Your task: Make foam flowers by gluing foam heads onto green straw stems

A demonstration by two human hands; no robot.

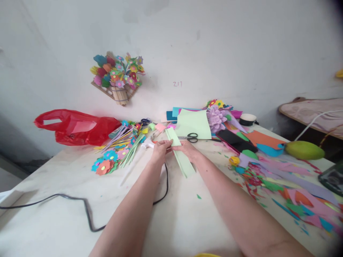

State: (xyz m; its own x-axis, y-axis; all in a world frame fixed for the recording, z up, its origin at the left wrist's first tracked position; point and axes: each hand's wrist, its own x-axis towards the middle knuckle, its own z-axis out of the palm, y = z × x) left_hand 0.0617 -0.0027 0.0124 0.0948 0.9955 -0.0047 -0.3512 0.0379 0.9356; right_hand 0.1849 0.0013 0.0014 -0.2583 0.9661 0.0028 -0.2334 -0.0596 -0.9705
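Both your hands, left and right, are pinching the pale green strip, which is mid-worktop, on the near side of the scissors and the pale green sheet. You seem to be creasing it lengthwise; the next move likely calls for steady fingertips and aligned long edges.

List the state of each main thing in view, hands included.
Pale green strip: held, with a lengthwise line, perhaps a crease
Left hand: closed on the strip
Right hand: closed on the strip
Scissors: lying down, open or shut unclear
Red bag: lying crumpled
Green sheet: spread out, unrolled
Green fruit: whole on the side shown
Flower basket: filled, up on the wall
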